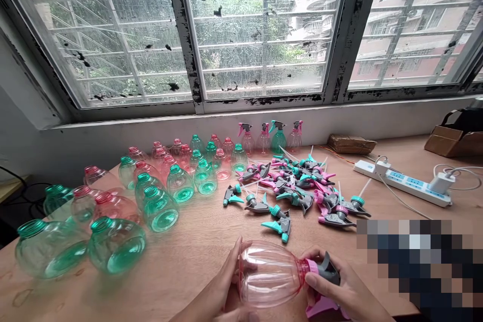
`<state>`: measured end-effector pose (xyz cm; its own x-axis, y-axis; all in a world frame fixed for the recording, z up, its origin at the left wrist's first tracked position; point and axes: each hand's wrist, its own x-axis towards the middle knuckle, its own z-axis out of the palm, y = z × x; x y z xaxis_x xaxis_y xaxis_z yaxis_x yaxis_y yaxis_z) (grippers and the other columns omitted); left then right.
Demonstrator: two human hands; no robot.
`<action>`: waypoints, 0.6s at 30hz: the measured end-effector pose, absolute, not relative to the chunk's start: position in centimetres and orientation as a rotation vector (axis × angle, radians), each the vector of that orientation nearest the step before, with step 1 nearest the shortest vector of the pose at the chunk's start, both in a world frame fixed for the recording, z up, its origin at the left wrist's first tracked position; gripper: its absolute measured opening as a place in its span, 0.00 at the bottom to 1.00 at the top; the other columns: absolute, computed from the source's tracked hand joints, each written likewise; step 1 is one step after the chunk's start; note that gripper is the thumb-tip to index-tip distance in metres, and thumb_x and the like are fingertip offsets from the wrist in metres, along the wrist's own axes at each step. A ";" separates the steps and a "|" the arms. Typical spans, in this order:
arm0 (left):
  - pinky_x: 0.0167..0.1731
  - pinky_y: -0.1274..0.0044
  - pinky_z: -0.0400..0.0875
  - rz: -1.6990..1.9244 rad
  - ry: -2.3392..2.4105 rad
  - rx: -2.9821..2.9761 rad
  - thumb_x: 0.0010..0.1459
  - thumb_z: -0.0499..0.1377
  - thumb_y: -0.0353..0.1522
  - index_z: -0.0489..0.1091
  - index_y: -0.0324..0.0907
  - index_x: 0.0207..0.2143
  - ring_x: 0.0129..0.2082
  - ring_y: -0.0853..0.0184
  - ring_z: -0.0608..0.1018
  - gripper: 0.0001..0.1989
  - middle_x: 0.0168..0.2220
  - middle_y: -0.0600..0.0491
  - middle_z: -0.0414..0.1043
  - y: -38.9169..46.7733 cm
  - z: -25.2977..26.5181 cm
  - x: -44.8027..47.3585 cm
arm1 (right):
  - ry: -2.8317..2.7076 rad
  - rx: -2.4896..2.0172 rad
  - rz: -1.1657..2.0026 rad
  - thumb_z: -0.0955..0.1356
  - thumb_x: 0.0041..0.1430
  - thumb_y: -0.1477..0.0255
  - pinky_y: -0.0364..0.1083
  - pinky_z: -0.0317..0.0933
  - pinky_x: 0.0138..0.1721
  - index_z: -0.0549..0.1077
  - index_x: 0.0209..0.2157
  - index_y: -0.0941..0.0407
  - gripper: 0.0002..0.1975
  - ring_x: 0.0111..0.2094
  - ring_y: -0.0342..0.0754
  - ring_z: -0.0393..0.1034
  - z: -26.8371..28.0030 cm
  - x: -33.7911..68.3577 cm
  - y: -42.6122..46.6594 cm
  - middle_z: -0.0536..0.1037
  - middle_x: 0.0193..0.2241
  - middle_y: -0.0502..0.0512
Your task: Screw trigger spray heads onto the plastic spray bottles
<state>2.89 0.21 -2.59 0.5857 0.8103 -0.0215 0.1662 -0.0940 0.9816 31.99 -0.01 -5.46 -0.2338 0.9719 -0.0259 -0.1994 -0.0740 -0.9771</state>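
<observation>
The left hand [225, 280] cradles a pink bottle [269, 274] by its base; the right hand [349, 282] grips its pink-and-grey sprayer [329, 268]; green bottles [116, 246] stand left on the counter [181, 266].

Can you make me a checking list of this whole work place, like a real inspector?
Surface: wooden table, scuffed in places.
Job's things: pink bottle held sideways, spray head at its neck, tightness unclear; open bottles at left; loose heads piled mid-table; four topped bottles by the wall.
Clutter: brown packet, open carton.
Hands: left hand around the bottle's base; right hand gripping the head.
Cables: white cords at the plugged-in power strip.
Surroundings: dirty window, bars outside.
</observation>
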 end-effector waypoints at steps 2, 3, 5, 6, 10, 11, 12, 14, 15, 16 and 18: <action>0.65 0.71 0.56 0.645 0.858 1.628 0.61 0.65 0.40 0.31 0.55 0.72 0.69 0.54 0.59 0.50 0.74 0.51 0.42 0.2 -2.5 2.8 | -1.186 -0.963 1.508 0.77 0.54 0.61 0.42 0.68 0.25 0.74 0.36 0.58 0.17 0.22 0.47 0.78 -5.6 32.0 0.0 0.83 0.20 0.51; 0.65 0.71 0.57 0.638 0.874 1.649 0.61 0.65 0.40 0.31 0.55 0.72 0.69 0.54 0.58 0.50 0.74 0.52 0.41 0.2 -2.4 2.7 | -1.184 -0.960 1.506 0.77 0.54 0.61 0.42 0.68 0.25 0.74 0.36 0.58 0.17 0.22 0.46 0.78 -5.6 32.0 0.0 0.83 0.20 0.50; 0.64 0.71 0.59 0.625 0.906 1.695 0.62 0.64 0.38 0.31 0.57 0.71 0.70 0.53 0.56 0.50 0.75 0.54 0.39 0.1 -2.2 2.7 | -1.179 -0.955 1.506 0.77 0.54 0.61 0.41 0.68 0.26 0.74 0.37 0.58 0.17 0.22 0.46 0.78 -5.7 32.0 0.0 0.83 0.20 0.50; 0.64 0.71 0.59 0.623 0.919 1.713 0.62 0.64 0.37 0.30 0.58 0.71 0.70 0.53 0.55 0.49 0.75 0.55 0.38 0.1 -2.2 2.7 | -1.178 -0.952 1.511 0.77 0.54 0.61 0.41 0.69 0.26 0.74 0.37 0.58 0.17 0.22 0.46 0.78 -5.7 32.0 0.1 0.83 0.21 0.50; 0.64 0.70 0.59 0.624 0.930 1.740 0.63 0.63 0.34 0.30 0.58 0.71 0.70 0.52 0.55 0.49 0.75 0.55 0.37 -0.1 -2.2 2.7 | -1.182 -0.956 1.518 0.77 0.54 0.60 0.43 0.70 0.26 0.74 0.36 0.58 0.17 0.22 0.48 0.78 -5.6 32.0 0.1 0.83 0.20 0.51; 0.64 0.69 0.59 0.626 0.928 1.737 0.63 0.63 0.34 0.30 0.57 0.71 0.70 0.52 0.55 0.49 0.75 0.54 0.37 -0.1 -2.3 2.7 | -1.183 -0.958 1.517 0.77 0.54 0.60 0.43 0.70 0.25 0.74 0.36 0.58 0.17 0.22 0.48 0.78 -5.5 31.9 0.1 0.83 0.20 0.51; 0.64 0.69 0.58 0.626 0.926 1.728 0.63 0.63 0.34 0.29 0.57 0.71 0.70 0.52 0.55 0.49 0.75 0.54 0.38 0.0 -2.4 2.7 | -1.183 -0.958 1.517 0.77 0.54 0.60 0.43 0.70 0.25 0.74 0.36 0.58 0.17 0.22 0.48 0.78 -5.5 31.9 0.0 0.83 0.20 0.51; 0.65 0.68 0.58 0.627 0.912 1.690 0.62 0.64 0.36 0.28 0.56 0.71 0.70 0.52 0.55 0.51 0.74 0.53 0.40 0.0 -2.5 2.7 | -1.182 -0.957 1.516 0.77 0.54 0.60 0.43 0.70 0.25 0.74 0.36 0.58 0.17 0.22 0.48 0.78 -5.4 31.9 0.0 0.83 0.20 0.50; 0.65 0.68 0.58 0.629 0.898 1.668 0.62 0.65 0.37 0.28 0.56 0.71 0.70 0.53 0.56 0.51 0.74 0.52 0.42 0.1 -2.6 2.7 | -1.181 -0.962 1.515 0.77 0.54 0.60 0.44 0.70 0.25 0.74 0.36 0.58 0.17 0.22 0.48 0.78 -5.4 31.9 0.0 0.83 0.20 0.50; 0.65 0.67 0.57 0.632 0.885 1.647 0.61 0.65 0.38 0.28 0.55 0.71 0.69 0.53 0.57 0.52 0.73 0.51 0.44 0.1 -2.7 2.7 | -1.179 -0.968 1.513 0.77 0.54 0.60 0.44 0.70 0.25 0.74 0.36 0.57 0.17 0.22 0.48 0.78 -5.4 31.9 0.0 0.83 0.20 0.51; 0.66 0.65 0.55 0.636 0.867 1.633 0.61 0.65 0.39 0.30 0.54 0.72 0.68 0.52 0.60 0.51 0.73 0.49 0.47 0.2 -2.7 2.7 | -1.176 -0.974 1.510 0.77 0.54 0.60 0.44 0.71 0.25 0.74 0.36 0.57 0.17 0.22 0.49 0.78 -5.5 31.9 0.0 0.83 0.20 0.51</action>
<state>2.69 0.15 -2.66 0.5841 0.8108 -0.0377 0.2079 -0.1045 0.9726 31.95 0.02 -5.48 -0.2278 0.9731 -0.0337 -0.2058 -0.0820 -0.9752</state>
